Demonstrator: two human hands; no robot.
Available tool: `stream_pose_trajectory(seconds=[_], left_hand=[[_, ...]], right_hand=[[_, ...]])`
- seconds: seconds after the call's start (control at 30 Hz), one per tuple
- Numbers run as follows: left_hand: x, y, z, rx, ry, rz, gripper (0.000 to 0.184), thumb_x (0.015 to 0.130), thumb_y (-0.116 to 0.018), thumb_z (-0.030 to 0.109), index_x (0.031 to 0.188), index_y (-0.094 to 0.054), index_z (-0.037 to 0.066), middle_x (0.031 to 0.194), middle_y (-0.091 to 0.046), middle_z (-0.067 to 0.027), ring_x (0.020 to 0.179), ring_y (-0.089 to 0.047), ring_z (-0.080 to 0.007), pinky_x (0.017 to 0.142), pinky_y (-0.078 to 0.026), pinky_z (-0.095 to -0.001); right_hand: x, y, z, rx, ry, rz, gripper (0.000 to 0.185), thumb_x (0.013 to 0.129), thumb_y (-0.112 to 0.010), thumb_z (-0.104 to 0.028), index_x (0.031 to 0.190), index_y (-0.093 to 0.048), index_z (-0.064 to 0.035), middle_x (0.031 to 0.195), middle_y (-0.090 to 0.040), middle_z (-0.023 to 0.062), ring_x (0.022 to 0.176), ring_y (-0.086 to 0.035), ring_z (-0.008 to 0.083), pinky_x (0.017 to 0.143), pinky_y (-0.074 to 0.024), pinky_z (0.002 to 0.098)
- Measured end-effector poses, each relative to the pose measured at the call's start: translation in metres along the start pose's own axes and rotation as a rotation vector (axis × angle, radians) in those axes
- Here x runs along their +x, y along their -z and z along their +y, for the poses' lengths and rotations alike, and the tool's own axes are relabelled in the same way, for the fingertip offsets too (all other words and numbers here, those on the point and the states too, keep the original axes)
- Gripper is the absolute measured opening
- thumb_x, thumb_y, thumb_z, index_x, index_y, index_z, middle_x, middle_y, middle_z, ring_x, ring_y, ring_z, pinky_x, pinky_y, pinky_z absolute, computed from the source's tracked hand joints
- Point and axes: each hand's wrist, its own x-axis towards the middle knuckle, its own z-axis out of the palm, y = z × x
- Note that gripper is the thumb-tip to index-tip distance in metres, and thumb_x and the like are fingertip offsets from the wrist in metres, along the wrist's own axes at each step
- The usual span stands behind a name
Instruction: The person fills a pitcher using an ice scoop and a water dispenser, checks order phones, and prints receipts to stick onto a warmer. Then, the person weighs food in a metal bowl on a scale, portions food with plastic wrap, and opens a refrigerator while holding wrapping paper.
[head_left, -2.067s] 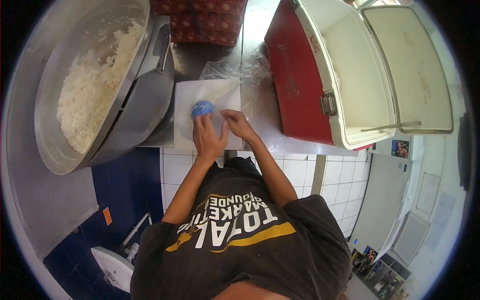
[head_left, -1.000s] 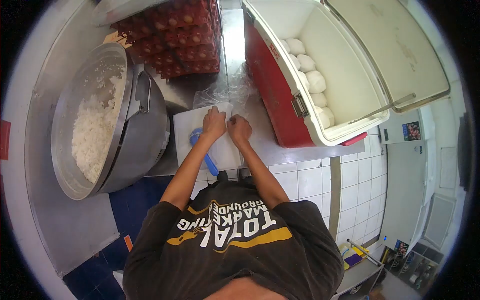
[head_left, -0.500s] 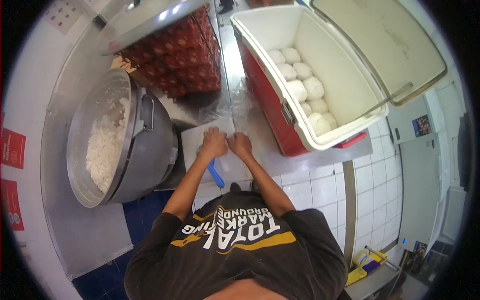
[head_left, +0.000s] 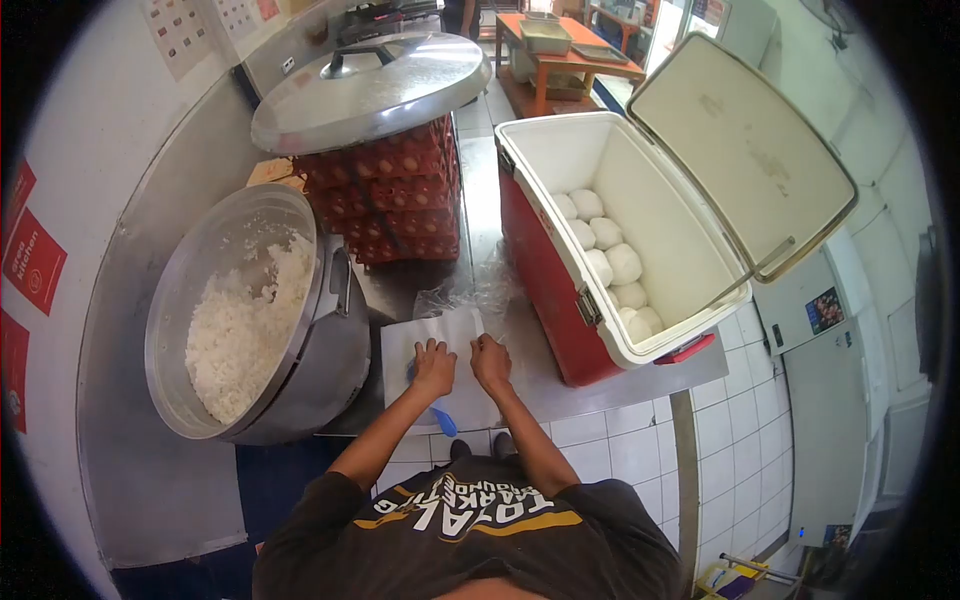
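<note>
White wrapping paper [head_left: 405, 345] lies on the steel table before me. My left hand [head_left: 434, 368] rests on it with fingers spread. Under that hand and wrist runs a blue utensil [head_left: 443, 420]; its handle sticks out toward my body, and the rest is mostly hidden. Close beside, my right hand [head_left: 491, 362] is closed, its fingers curled at the paper's right part. Cooked rice [head_left: 235, 340] partly fills a large metal pot [head_left: 340, 370] to the left. Several round white bundles [head_left: 624, 264] sit inside the red and white cooler [head_left: 560, 300] on the right.
Behind the paper is crumpled clear plastic [head_left: 470, 285]. Stacked red trays of eggs [head_left: 400, 205] carry a large metal lid [head_left: 370, 90]. The cooler's lid [head_left: 745, 150] is raised. Further back stands an orange table [head_left: 560, 60] with metal pans; a person is partly visible there.
The view has tilted up, showing more of the room behind. My hands have moved slightly apart; the left still lies on the paper, the right stays closed.
</note>
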Motion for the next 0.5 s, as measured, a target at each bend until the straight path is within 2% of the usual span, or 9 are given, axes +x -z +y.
stream_pose_trajectory(seconds=[0.1, 0.17, 0.23, 0.27, 0.33, 0.5], left_hand=[[-0.001, 0.001, -0.005, -0.038, 0.017, 0.039, 0.018, 0.076, -0.064, 0.012, 0.092, -0.073, 0.012, 0.108, -0.059, -0.0118, 0.111, -0.049, -0.0298, 0.094, -0.033, -0.0494], [-0.003, 0.001, -0.009, -0.078, 0.024, 0.046, 0.018, 0.076, -0.064, 0.011, 0.091, -0.073, 0.011, 0.107, -0.059, -0.0121, 0.111, -0.049, -0.0303, 0.094, -0.034, -0.0493], [-0.003, -0.005, -0.014, -0.077, 0.028, -0.018, 0.036, 0.071, -0.080, 0.024, 0.102, -0.070, 0.010, 0.112, -0.057, -0.0133, 0.114, -0.047, -0.0324, 0.095, -0.035, -0.0502], [-0.004, -0.010, -0.015, -0.087, 0.024, -0.041, 0.036, 0.071, -0.080, 0.024, 0.102, -0.070, 0.010, 0.112, -0.057, -0.0133, 0.114, -0.047, -0.0324, 0.095, -0.035, -0.0502], [-0.003, -0.018, -0.018, -0.119, 0.029, 0.049, 0.039, 0.069, -0.081, 0.024, 0.104, -0.070, 0.010, 0.112, -0.056, -0.0148, 0.114, -0.047, -0.0332, 0.094, -0.035, -0.0502], [-0.002, -0.004, -0.019, -0.161, 0.050, 0.007, 0.042, 0.070, -0.082, 0.024, 0.107, -0.070, 0.009, 0.113, -0.056, -0.0158, 0.115, -0.046, -0.0339, 0.095, -0.035, -0.0505]], right_hand=[[-0.006, 0.015, -0.016, -0.031, 0.002, 0.000, 0.025, 0.093, -0.060, -0.027, 0.094, -0.066, -0.0030, 0.087, -0.070, 0.0210, 0.086, -0.066, 0.0436, 0.075, -0.0518, 0.0493], [-0.008, 0.021, -0.023, -0.063, 0.086, 0.049, 0.024, 0.093, -0.059, -0.026, 0.091, -0.066, -0.0029, 0.087, -0.069, 0.0221, 0.086, -0.065, 0.0441, 0.073, -0.0513, 0.0499], [-0.009, 0.025, -0.028, -0.078, 0.121, 0.078, 0.023, 0.093, -0.058, -0.025, 0.090, -0.065, -0.0029, 0.086, -0.068, 0.0225, 0.084, -0.065, 0.0443, 0.072, -0.0509, 0.0505], [-0.010, 0.027, -0.030, -0.090, 0.161, 0.120, 0.023, 0.093, -0.058, -0.024, 0.088, -0.065, -0.0029, 0.086, -0.067, 0.0229, 0.083, -0.065, 0.0445, 0.071, -0.0505, 0.0512], [-0.013, 0.038, -0.043, -0.114, 0.170, 0.116, 0.022, 0.094, -0.057, -0.023, 0.088, -0.064, -0.0030, 0.085, -0.067, 0.0227, 0.082, -0.065, 0.0440, 0.070, -0.0503, 0.0513], [-0.016, 0.075, -0.076, -0.166, 0.241, 0.161, 0.022, 0.097, -0.052, -0.022, 0.089, -0.060, -0.0035, 0.088, -0.068, 0.0205, 0.079, -0.066, 0.0423, 0.069, -0.0500, 0.0535]])
